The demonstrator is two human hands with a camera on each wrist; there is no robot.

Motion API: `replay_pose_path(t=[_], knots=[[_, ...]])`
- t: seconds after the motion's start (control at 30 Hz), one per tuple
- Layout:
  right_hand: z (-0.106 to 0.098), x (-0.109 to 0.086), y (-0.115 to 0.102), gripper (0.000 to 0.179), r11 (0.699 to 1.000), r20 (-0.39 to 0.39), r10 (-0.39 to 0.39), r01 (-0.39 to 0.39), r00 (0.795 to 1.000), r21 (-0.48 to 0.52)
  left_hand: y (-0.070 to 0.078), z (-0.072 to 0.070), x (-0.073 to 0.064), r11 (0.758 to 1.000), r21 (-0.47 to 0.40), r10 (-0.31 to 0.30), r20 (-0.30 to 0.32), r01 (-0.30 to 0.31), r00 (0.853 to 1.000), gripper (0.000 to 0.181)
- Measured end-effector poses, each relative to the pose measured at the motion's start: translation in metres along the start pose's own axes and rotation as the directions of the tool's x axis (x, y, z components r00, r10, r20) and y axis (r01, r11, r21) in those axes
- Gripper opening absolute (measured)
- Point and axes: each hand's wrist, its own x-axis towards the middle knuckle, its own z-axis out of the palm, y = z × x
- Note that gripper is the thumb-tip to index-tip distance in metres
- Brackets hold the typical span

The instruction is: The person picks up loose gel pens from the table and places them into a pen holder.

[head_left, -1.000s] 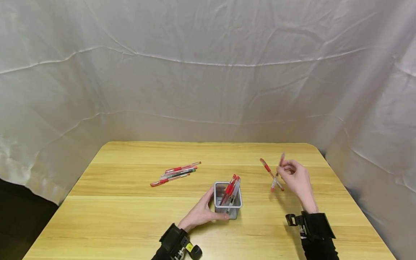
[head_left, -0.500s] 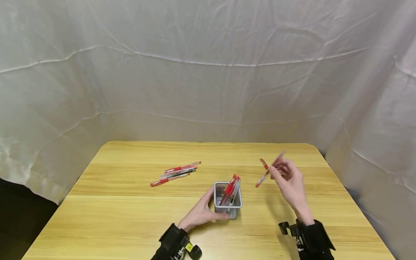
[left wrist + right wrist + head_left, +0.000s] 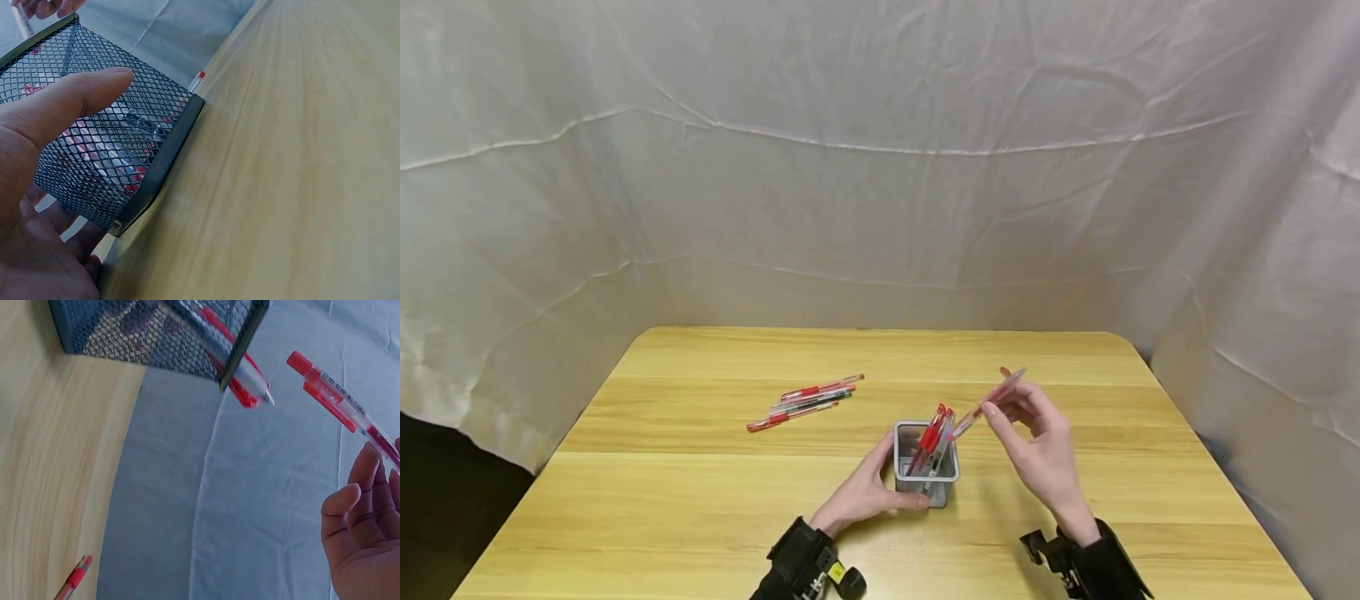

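My left hand (image 3: 861, 496) grips a square mesh pen holder (image 3: 940, 493) standing on the table. Its thumb lies along the near mesh wall (image 3: 94, 162), the other fingers round the far side. Several pens lean inside, red caps and a clear barrel (image 3: 942, 442) poking over the rim. Up and right of the holder, my right hand (image 3: 1037, 442) pinches a clear gel pen with a red cap end (image 3: 988, 404). That pen slants, its red button-like end low and close to the rim; in the right wrist view a gap separates the pen (image 3: 325, 384) from the holder.
On the wooden table (image 3: 700, 517), several red and dark pens (image 3: 805, 402) lie in a loose pile left of the holder. Another red pen (image 3: 76, 575) lies on the right, mostly hidden behind my right hand in the head view. A grey cloth (image 3: 880, 208) hangs behind.
My right hand has lifted the pen off the right-hand spot and carried it left toward the holder, tilting it flatter. My left hand and the holder stay put.
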Motion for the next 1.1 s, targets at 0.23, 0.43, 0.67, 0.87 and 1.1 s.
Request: replay_pose_path(t=[0.23, 0.43, 0.67, 0.87, 1.1], knots=[[0.016, 0.020, -0.067, 0.024, 0.992, 0.057, 0.032, -0.025, 0.998, -0.126, 0.001, 0.000, 0.000, 1.000, 0.010, -0.013, -0.010, 0.013, 1.000, 0.098], [0.017, 0.015, -0.068, 0.027, 0.989, 0.124, 0.039, -0.021, 0.992, -0.145, 0.002, 0.000, 0.000, 1.000, -0.001, -0.011, -0.010, 0.011, 1.000, 0.097], [0.017, 0.001, -0.049, 0.023, 0.989, 0.176, 0.039, -0.013, 0.984, -0.147, 0.002, 0.000, -0.001, 1.000, 0.017, -0.023, -0.019, 0.024, 1.000, 0.099], [0.021, 0.004, -0.062, 0.023, 0.966, 0.181, 0.125, -0.078, 0.975, -0.245, 0.001, 0.001, 0.000, 1.000, 0.016, -0.014, -0.020, 0.014, 1.000, 0.099], [0.020, 0.001, -0.058, 0.014, 0.936, 0.178, 0.196, -0.130, 0.964, -0.326, 0.001, 0.001, 0.000, 1.000, 0.013, -0.005, -0.014, 0.005, 1.000, 0.095]])
